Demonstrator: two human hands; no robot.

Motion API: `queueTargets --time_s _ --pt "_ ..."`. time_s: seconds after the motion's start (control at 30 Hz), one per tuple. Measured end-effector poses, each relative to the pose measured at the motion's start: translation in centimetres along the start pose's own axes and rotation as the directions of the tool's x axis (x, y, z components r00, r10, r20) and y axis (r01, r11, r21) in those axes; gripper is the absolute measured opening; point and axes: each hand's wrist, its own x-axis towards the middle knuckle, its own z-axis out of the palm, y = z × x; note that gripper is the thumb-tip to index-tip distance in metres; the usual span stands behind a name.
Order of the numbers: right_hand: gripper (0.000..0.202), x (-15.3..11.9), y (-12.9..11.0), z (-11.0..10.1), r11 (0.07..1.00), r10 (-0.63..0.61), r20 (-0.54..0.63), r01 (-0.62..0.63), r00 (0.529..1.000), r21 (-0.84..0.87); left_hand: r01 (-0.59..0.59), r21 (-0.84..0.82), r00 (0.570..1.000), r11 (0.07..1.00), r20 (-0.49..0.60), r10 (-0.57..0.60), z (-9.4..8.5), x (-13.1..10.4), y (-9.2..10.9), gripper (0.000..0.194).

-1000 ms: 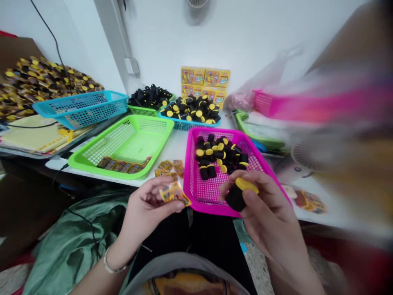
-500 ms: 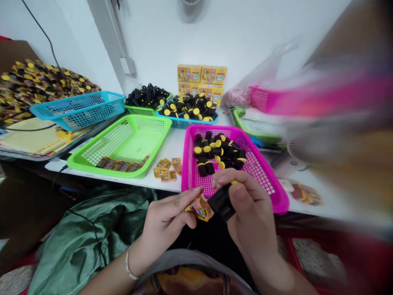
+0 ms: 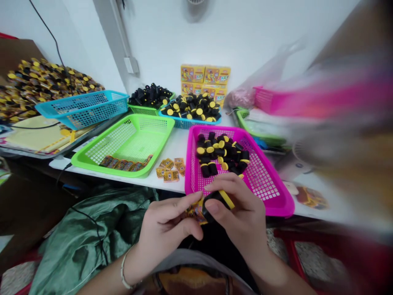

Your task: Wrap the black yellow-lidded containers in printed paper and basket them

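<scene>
Hands joined over a small black cylinder, in front of the magenta mesh basket (image 3: 273, 192).
Right hand (image 3: 242, 217) clamps the matte, yellow-banded black cylinder (image 3: 215, 203); left hand (image 3: 166, 229) pinches a glossy printed label (image 3: 194, 212) against it.

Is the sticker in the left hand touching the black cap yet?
Touching. The head view shows the sticker pressed against the black cap, pinched between left hand and right hand.

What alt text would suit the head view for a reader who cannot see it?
Two hands meet above a lap: the right hand grips a black cylinder with a yellow band, the left hand presses a printed label against it. Behind sits a pink basket of similar cylinders.
</scene>
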Motion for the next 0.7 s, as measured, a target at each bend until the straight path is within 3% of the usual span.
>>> queueTargets --time_s 0.13,0.23,0.37,0.5,0.6,0.7 --pt "0.029 -0.4 0.0 0.1 0.992 -0.071 -0.014 0.069 0.997 -0.102 -0.009 0.082 0.996 0.997 -0.082 0.016 0.2 -0.1 -0.2 0.050" --pt "0.031 -0.5 0.3 0.2 0.992 -0.060 -0.014 0.058 0.998 -0.108 -0.006 0.113 0.992 0.994 -0.121 0.020 0.2 -0.7 -0.8 0.049" --pt "0.031 -0.4 0.6 0.2 0.996 -0.044 0.036 0.047 0.998 -0.079 -0.037 0.134 0.987 0.990 -0.147 0.056 -0.5 -1.5 -1.5 0.075" --pt "0.048 -0.2 0.9 0.1 0.997 -0.041 0.190 0.052 0.981 -0.055 -0.042 0.192 0.997 0.981 -0.057 0.054 -2.1 -1.0 -1.1 0.082" --pt "0.056 -0.7 1.7 -0.2 1.000 0.011 0.308 -0.004 0.951 -0.021 -0.068 0.300 0.998 0.952 0.031 0.061 -3.2 -0.2 -0.3 0.072" --pt "0.053 -2.7 3.8 -0.7 0.994 0.078 0.333 -0.098 0.940 0.043 -0.120 0.382 0.987 0.916 0.149 0.067 -3.2 0.2 0.8 0.056"
